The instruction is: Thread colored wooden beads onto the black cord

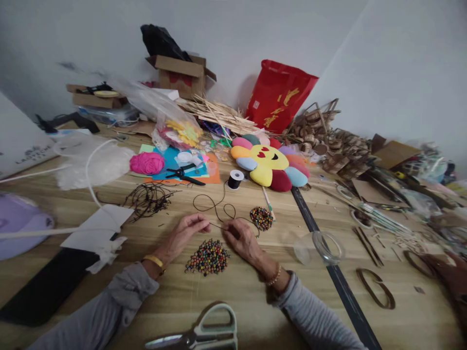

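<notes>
A thin black cord (218, 225) runs between my two hands above the wooden table. My left hand (186, 233) pinches one part of it between thumb and fingertips. My right hand (243, 240) has its fingers curled closed on the cord a short way to the right. Beyond the hands the cord loops loosely toward a white spool of black cord (235, 179). A pile of small multicoloured beads (208, 257) lies just below and between my hands. Past my right hand sits a coiled strand of similar beads (261, 218).
Scissors (215, 328) lie at the near edge. Black-handled pliers (185, 174), pink yarn (147, 163) and tangled black cord (151, 198) are at the back left. A flower cushion (270, 160) stands beyond the spool. Clear tape rolls (328, 247) and a dark strip (343, 287) lie right.
</notes>
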Demonstrator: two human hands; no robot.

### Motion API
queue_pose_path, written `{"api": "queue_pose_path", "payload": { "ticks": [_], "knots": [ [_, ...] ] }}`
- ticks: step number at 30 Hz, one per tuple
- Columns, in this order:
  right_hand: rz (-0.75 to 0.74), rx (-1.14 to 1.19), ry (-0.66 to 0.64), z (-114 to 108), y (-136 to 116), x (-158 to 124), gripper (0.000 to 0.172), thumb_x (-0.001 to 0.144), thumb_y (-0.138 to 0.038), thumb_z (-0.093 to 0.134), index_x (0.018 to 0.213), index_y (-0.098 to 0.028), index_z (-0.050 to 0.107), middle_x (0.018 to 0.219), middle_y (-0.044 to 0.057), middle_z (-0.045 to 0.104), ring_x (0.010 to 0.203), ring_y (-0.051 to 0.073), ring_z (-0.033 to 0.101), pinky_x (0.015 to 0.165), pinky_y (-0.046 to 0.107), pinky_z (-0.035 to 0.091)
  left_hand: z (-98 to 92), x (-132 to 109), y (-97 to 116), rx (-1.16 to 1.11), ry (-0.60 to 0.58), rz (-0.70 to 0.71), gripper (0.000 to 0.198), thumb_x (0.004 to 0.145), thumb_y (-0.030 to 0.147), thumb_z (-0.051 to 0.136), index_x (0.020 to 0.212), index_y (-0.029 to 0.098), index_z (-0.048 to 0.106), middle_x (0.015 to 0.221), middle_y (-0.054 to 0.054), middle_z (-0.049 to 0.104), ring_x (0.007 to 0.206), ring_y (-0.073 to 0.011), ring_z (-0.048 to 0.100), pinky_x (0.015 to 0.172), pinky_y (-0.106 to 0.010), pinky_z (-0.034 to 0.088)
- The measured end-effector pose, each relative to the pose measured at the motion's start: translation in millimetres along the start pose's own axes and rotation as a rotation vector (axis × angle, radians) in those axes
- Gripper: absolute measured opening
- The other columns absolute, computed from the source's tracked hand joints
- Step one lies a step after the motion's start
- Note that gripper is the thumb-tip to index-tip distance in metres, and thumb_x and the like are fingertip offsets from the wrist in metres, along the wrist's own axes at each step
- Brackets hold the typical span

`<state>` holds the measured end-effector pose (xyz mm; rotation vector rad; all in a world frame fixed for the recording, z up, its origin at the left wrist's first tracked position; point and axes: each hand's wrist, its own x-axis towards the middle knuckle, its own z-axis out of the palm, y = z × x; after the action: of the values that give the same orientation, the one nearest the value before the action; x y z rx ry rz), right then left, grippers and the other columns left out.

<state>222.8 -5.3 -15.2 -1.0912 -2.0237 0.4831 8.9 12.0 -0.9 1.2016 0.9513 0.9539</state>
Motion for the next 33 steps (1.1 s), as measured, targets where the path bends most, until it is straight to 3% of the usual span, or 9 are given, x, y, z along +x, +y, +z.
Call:
{"api": "queue_pose_path", "payload": {
  "ticks": [7, 12, 15, 21, 33],
  "knots": [
    [-0.011, -0.088, 0.042, -2, 4, -3, 0.013, 0.087, -0.022, 0.063, 0.099, -0.019, 0.061, 0.089, 0.007, 0.066, 0.084, 0.021, 0.060, 0.077, 0.033, 0.050, -2.1, 0, -3, -0.030, 0.004, 0.004, 0.023, 0.081, 0.038, 0.067, 0.078, 0.015, 0.064, 0.075, -0.002, 0.068, 0.077, -0.0171, 0.062, 0.079, -0.030, 0.048],
    [-0.086, 0.028, 0.025, -2, -3, -5, 0.026, 0.090, -0.030, 0.065, 0.113, -0.021, 0.058, 0.104, 0.009, 0.065, 0.096, 0.022, 0.060, 0.084, 0.037, 0.052, 2.5, -5, 6, 0.074, -0.086, 0.026, 0.019, 0.081, 0.034, 0.064, 0.076, 0.016, 0.064, 0.075, -0.001, 0.068, 0.079, -0.0176, 0.062, 0.081, -0.030, 0.047],
    [-0.124, 0.120, 0.013, -2, -9, -6, 0.029, 0.093, -0.033, 0.062, 0.118, -0.021, 0.055, 0.110, 0.010, 0.064, 0.102, 0.022, 0.061, 0.088, 0.037, 0.051, 7.9, -6, 8, 0.155, -0.128, 0.042, 0.019, 0.079, 0.034, 0.064, 0.072, 0.016, 0.064, 0.071, -0.001, 0.066, 0.073, -0.0170, 0.059, 0.073, -0.029, 0.047],
    [-0.137, 0.168, 0.023, -1, -16, -5, 0.010, 0.096, -0.029, 0.056, 0.096, -0.019, 0.059, 0.084, 0.005, 0.063, 0.077, 0.017, 0.058, 0.070, 0.028, 0.049, 12.2, -4, 1, 0.273, -0.150, 0.128, 0.017, 0.079, 0.030, 0.062, 0.075, 0.014, 0.067, 0.072, -0.002, 0.067, 0.072, -0.0171, 0.059, 0.069, -0.028, 0.046],
    [-0.089, 0.156, -0.018, -2, -11, -5, 0.020, 0.099, -0.029, 0.050, 0.087, -0.019, 0.062, 0.080, 0.005, 0.062, 0.074, 0.016, 0.056, 0.066, 0.028, 0.046, 16.2, -5, 1, 0.481, -0.118, 0.217, 0.014, 0.084, 0.022, 0.059, 0.081, 0.014, 0.070, 0.077, -0.005, 0.071, 0.074, -0.0178, 0.064, 0.071, -0.027, 0.049]
  ]
}}
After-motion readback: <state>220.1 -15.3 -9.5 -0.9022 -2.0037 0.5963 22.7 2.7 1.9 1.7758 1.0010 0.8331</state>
